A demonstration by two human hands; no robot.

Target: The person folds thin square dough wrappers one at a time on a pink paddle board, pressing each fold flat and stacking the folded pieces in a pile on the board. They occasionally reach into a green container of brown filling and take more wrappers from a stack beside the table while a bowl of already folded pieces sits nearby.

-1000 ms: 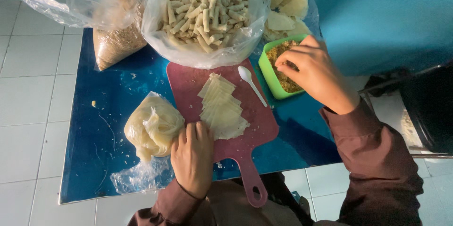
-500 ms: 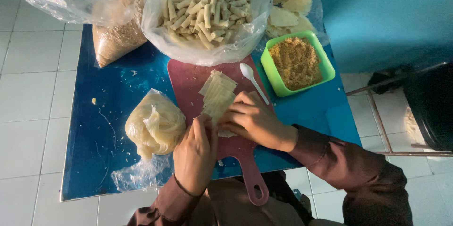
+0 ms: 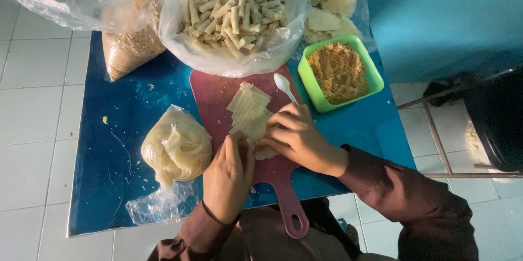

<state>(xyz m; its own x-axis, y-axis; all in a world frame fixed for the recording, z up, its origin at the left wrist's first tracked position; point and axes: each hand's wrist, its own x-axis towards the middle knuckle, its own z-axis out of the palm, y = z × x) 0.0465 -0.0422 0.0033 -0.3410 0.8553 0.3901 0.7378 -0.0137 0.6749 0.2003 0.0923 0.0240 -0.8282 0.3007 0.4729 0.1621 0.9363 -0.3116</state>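
At lower centre, a pale wrapper sheet (image 3: pixel 256 142) is pinched between the left hand (image 3: pixel 227 176) and right hand (image 3: pixel 297 138) on the pink cutting board (image 3: pixel 215 95). Just above, the wrapper stack (image 3: pixel 249 109) is laid; farther up, a green bowl (image 3: pixel 305 78) is set on the blue counter (image 3: pixel 117 130).

Home kitchen: cutting board (image 3: pixel 218 103), filling bowl (image 3: pixel 364 87), tiled floor (image 3: pixel 32 119).

The right hand (image 3: pixel 297 138) has left the green tray (image 3: pixel 310 84) and joined the left hand (image 3: pixel 229 176) at the wrappers (image 3: pixel 249 113)
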